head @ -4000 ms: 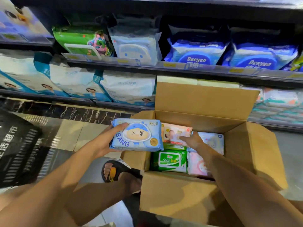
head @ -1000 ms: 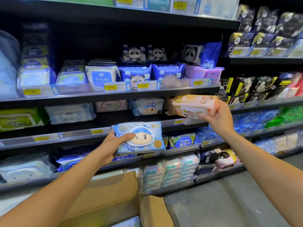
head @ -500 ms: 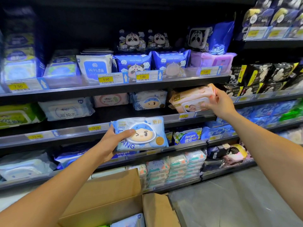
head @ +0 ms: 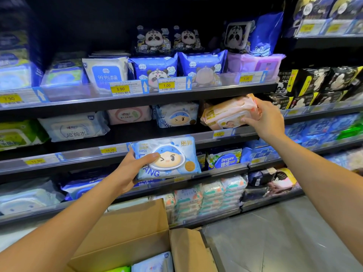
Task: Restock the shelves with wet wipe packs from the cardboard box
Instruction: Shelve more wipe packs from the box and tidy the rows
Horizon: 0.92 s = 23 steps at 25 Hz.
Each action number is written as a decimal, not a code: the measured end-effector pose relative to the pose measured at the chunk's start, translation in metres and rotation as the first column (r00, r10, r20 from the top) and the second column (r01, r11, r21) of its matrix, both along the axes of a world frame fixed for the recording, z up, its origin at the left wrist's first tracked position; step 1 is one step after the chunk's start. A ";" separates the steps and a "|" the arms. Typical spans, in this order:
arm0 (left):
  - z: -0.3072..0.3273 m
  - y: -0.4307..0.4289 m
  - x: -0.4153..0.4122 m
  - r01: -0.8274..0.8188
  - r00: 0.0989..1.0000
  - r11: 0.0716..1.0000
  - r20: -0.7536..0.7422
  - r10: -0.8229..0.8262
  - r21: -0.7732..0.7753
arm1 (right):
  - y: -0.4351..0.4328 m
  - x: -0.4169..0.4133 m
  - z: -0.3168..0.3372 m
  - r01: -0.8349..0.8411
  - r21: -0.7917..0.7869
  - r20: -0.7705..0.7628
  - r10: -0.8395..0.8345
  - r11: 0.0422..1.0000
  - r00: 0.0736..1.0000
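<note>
My left hand [head: 131,168] grips a light-blue wet wipe pack [head: 172,156] with a winking cartoon face, held in front of the shelf edges. My right hand [head: 264,118] holds a peach-pink wet wipe pack [head: 225,112] at the mouth of the second shelf [head: 137,142], its far end in the gap under the shelf above. A matching blue cartoon pack [head: 176,115] stands on that shelf just left of it. The open cardboard box [head: 125,228] sits below, with a white pack [head: 153,263] and a green one showing inside.
The shelves hold many wipe packs: white [head: 74,127], pale pink [head: 129,114], blue panda packs [head: 155,67] above, Deeyeo packs [head: 224,158] below. Price tags [head: 167,85] line the edges. Black tissue packs [head: 306,79] fill the right bay. Grey floor [head: 275,232] lies right of the box.
My right hand has carried the peach pack from the box up to the second shelf and pushed it further in. My left hand keeps the blue pack nearly still.
</note>
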<state>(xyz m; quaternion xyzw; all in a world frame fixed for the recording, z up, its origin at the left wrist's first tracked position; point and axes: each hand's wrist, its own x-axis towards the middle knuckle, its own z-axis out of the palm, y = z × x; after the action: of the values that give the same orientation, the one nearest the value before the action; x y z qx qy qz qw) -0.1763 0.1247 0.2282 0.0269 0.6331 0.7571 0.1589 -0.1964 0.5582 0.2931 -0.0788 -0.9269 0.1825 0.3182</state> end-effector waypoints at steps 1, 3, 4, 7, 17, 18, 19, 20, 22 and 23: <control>-0.001 0.001 0.001 0.002 1.000 1.000 -0.006 -0.002 0.006 | 0.000 0.000 0.000 0.059 0.025 0.014 -0.060 0.998 0.998; -0.003 0.003 0.002 0.005 1.000 1.000 -0.014 -0.005 0.019 | -0.005 0.000 -0.001 0.099 0.022 0.019 -0.099 0.995 0.995; -0.005 0.004 0.002 0.005 1.000 1.000 -0.013 -0.005 0.022 | -0.006 -0.001 -0.002 0.088 -0.035 0.020 -0.087 0.996 0.996; -0.004 0.005 0.003 0.003 1.000 1.000 -0.004 -0.003 0.013 | -0.008 -0.007 -0.002 0.008 -0.254 0.004 -0.007 0.967 1.000; -0.001 0.005 0.002 -0.009 1.000 1.000 0.005 0.009 -0.009 | -0.008 -0.033 -0.007 0.016 -0.360 0.063 0.008 0.933 0.998; 0.000 0.005 0.003 -0.013 1.000 1.000 0.007 0.013 -0.004 | -0.005 -0.034 -0.012 0.037 -0.373 0.082 -0.007 0.927 0.997; 0.000 0.005 0.003 -0.014 1.000 1.000 0.004 0.014 -0.007 | -0.001 -0.034 -0.018 0.071 -0.377 0.112 -0.030 0.923 0.993; 0.000 0.005 0.002 -0.012 1.000 1.000 -0.001 0.012 -0.014 | 0.003 -0.034 -0.023 0.109 -0.374 0.150 -0.056 0.921 0.987; 0.000 0.004 0.002 -0.006 1.000 1.000 -0.004 0.006 -0.016 | 0.006 -0.032 -0.030 0.163 -0.361 0.212 -0.089 0.918 0.973; 0.000 0.004 0.003 -0.003 1.000 1.000 -0.006 0.003 -0.012 | 0.004 -0.030 -0.031 0.180 -0.354 0.215 -0.108 0.918 0.971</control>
<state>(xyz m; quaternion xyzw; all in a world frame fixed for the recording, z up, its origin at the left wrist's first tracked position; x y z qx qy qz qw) -0.1736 0.1285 0.2287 0.0275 0.6381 0.7535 0.1561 -0.2262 0.5624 0.2622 -0.2230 -0.8935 0.3219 0.2196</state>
